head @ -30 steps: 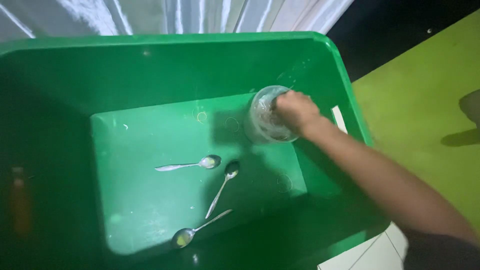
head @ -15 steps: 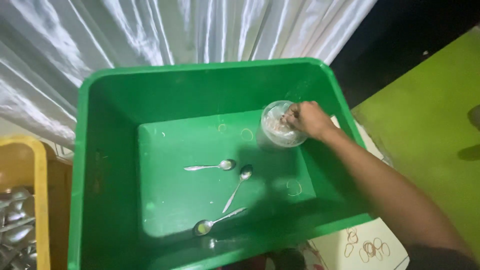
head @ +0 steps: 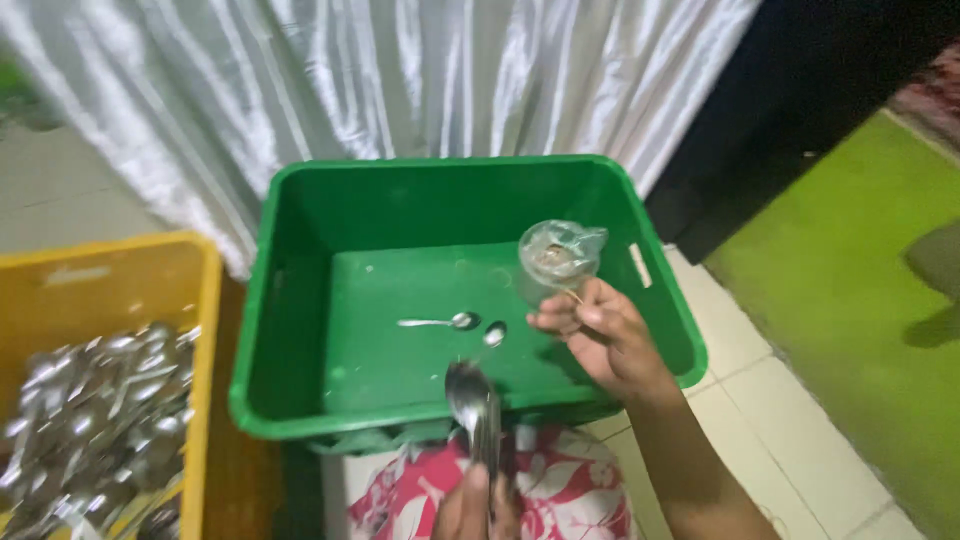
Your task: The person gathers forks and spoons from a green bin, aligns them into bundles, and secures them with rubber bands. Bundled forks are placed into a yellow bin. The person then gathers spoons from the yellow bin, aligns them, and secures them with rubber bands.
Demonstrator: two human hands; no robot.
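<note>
My right hand [head: 600, 340] grips a clear drinking glass [head: 556, 258] by its lower part and holds it tilted above the right side of a green plastic tub [head: 300, 210]. My left hand [head: 478, 505] shows at the bottom edge. It holds a metal spoon [head: 472, 405] upright, with the bowl over the tub's near rim. Two more spoons lie on the tub floor: one [head: 440, 322] lies sideways, and only the bowl of the other [head: 494, 335] shows.
A yellow crate [head: 200, 300] heaped with several metal spoons [head: 90, 420] stands left of the tub. A white curtain [head: 400, 80] hangs behind. A pink floral cloth [head: 560, 490] lies below the tub, with pale tiles [head: 800, 450] and a green mat [head: 850, 260] at right.
The view has pulled back. My right hand has raised the glass from the tub's far right corner toward me. My left hand has come into view holding a spoon.
</note>
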